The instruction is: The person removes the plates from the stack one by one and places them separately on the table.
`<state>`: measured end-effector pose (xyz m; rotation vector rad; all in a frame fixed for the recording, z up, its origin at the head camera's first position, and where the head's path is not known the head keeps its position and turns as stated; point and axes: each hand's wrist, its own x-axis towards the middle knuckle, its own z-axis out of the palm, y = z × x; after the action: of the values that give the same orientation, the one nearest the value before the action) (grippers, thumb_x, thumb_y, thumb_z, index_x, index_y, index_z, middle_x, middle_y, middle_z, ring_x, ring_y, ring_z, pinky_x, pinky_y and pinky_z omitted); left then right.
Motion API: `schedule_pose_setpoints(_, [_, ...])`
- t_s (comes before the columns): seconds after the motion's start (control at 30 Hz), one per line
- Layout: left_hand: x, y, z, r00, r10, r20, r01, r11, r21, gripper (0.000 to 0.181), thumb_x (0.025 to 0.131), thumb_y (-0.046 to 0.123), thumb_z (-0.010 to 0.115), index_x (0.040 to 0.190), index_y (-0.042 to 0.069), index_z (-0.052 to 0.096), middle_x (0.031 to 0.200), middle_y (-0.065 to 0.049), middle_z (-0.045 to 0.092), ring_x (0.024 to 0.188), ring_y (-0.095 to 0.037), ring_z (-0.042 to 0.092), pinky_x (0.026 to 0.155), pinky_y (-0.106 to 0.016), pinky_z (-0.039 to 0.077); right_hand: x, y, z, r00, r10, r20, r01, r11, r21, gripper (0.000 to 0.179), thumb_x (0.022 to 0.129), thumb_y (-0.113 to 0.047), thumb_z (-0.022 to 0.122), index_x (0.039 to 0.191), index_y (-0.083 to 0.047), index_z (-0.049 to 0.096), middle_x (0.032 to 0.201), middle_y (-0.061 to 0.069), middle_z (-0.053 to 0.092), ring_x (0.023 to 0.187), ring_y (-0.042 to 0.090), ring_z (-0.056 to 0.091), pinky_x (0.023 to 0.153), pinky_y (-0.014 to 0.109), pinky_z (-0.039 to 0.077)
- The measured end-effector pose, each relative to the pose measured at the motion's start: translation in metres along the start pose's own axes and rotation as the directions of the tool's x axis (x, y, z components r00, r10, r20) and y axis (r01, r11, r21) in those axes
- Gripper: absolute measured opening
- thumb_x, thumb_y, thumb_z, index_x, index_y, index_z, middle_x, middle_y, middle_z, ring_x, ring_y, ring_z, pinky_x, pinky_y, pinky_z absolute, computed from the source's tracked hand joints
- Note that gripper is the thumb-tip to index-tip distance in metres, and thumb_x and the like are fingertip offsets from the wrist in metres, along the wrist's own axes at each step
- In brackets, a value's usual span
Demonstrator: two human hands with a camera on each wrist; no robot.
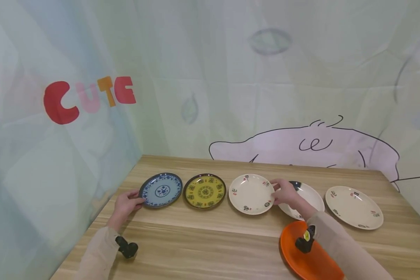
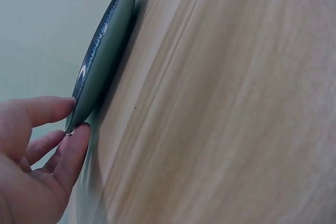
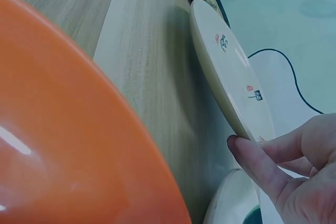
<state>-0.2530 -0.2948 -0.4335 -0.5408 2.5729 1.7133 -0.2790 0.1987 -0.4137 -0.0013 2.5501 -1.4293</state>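
At the left of the row, my left hand (image 1: 126,205) pinches the near-left rim of a blue patterned plate (image 1: 162,190). In the left wrist view the thumb lies over that rim and the fingers are beneath it. My right hand (image 1: 284,192) pinches the right rim of a cream plate (image 1: 251,194) with small red and black marks. The right wrist view shows this cream plate (image 3: 231,72) tilted, with a shadow on the table below it. Between the two held plates lies a yellow patterned plate (image 1: 205,191) with a dark rim.
Partly behind the right forearm is a white plate (image 1: 309,196) with a dark patch. Another cream plate (image 1: 354,207) lies at the far right. An orange plate (image 1: 294,249) sits nearer, under the right sleeve. A printed curtain (image 1: 182,128) hangs behind the wooden table (image 1: 196,245).
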Motion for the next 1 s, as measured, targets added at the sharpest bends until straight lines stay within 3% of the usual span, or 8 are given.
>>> schedule_pose_setpoints(0.47, [-0.001,-0.002,0.001,1.000,0.015,-0.008,-0.015,1.000,-0.006,0.054,0.083,-0.005,0.057,0.131,-0.012,0.035,0.128,-0.033,0.039,0.105,-0.034,0.052,0.070,-0.021,0.054,0.003,0.001,0.010,0.999,0.004,-0.046,-0.003,1.000,0.016,0.052,0.075,0.015,0.051,0.126,0.014,0.040,0.101,0.028,0.050,0.069,0.023,0.058,0.059,0.031,0.056])
schedule_pose_setpoints(0.8, [0.001,-0.003,0.000,1.000,0.026,-0.002,-0.026,1.000,-0.011,0.054,0.082,-0.005,0.057,0.130,-0.014,0.034,0.127,-0.034,0.038,0.099,-0.031,0.055,0.070,-0.022,0.054,0.005,-0.002,0.015,0.998,-0.011,-0.068,-0.001,0.984,-0.176,0.046,0.074,0.013,0.052,0.119,0.018,0.045,0.100,0.031,0.055,0.073,0.025,0.061,0.056,0.026,0.055])
schedule_pose_setpoints(1.0, [0.001,-0.005,0.001,0.999,0.031,-0.004,-0.031,0.999,0.006,0.053,0.083,-0.005,0.056,0.130,-0.015,0.033,0.127,-0.035,0.038,0.107,-0.039,0.050,0.074,-0.026,0.054,0.008,-0.003,0.018,0.997,-0.032,-0.077,0.009,0.959,-0.283,0.045,0.070,0.014,0.053,0.114,0.017,0.050,0.094,0.027,0.059,0.072,0.024,0.061,0.053,0.025,0.054])
